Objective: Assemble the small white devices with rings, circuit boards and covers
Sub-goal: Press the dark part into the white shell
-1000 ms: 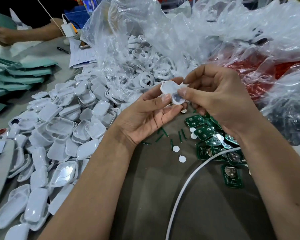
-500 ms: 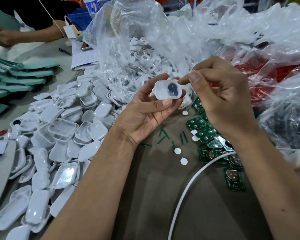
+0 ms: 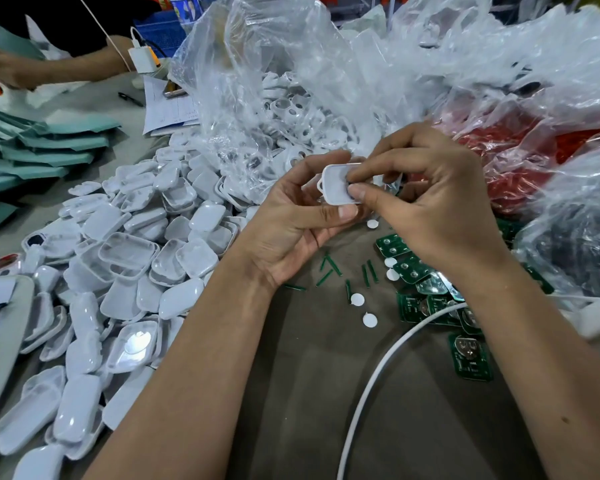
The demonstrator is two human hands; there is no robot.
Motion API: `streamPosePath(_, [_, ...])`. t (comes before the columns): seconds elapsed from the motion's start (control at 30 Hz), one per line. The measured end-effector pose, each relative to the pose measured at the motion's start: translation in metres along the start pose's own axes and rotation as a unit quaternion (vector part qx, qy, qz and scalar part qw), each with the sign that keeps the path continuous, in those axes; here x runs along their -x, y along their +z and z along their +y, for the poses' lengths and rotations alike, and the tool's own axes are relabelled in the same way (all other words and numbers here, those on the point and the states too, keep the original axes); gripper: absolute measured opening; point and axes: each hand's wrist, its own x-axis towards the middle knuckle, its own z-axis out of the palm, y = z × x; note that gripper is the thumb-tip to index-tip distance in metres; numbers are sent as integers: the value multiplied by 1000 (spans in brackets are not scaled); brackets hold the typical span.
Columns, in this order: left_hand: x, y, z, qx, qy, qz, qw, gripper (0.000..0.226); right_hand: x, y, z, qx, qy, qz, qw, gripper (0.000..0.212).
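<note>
Grip, left hand (image 3: pixel 291 223): curled round a small white shell (image 3: pixel 335 185), thumb along its lower edge and fingers behind it, holding it up off the surface.
Grip, right hand (image 3: pixel 430 202): thumb and forefinger closed together over the right half of the shell's open face, pressing something small and dark into it; what that part is cannot be told, since the fingertips (image 3: pixel 359 192) cover it.
Where the work is: above the brown surface (image 3: pixel 309 393), between the heap of white covers (image 3: pixel 136 258) on the left and the green circuit boards (image 3: pixel 426 299) on the right.
Step in hand: seating an inner piece in the shell, by my judgement, with board and cover still to come.
Doing it well: keep the shell square to the eye, support its back with the left fingers so the push does not tip it, and press evenly until the piece sits flat; a skewed piece would likely keep the later parts from seating.
Next parts: boards lie just below the right wrist; white discs (image 3: pixel 369 319) and thin green strips (image 3: pixel 333 265) are scattered between the forearms.
Watch for: the white cable (image 3: pixel 378 368) crossing the surface under the right forearm, and the clear plastic bags (image 3: pixel 291 64) crowding the far side.
</note>
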Motion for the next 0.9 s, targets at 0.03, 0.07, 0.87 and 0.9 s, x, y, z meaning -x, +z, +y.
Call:
streamPosePath(0.03, [0,0,0,-9,1,0,1000,51,0,0,0,-7,4,-4,1000,12])
streamPosePath(0.07, [1,0,0,-19,2,-1,1000,50,0,-1,0,-13,10,-9,1000,12])
streamPosePath(0.87, [5,-2,8,75,-36,-51,995,50,-2,-8,-8,-152,-36,36,987,30])
streamPosePath(0.9, [5,-1,8,76,-37,-53,995,51,-2,-8,-7,-146,-43,44,987,31])
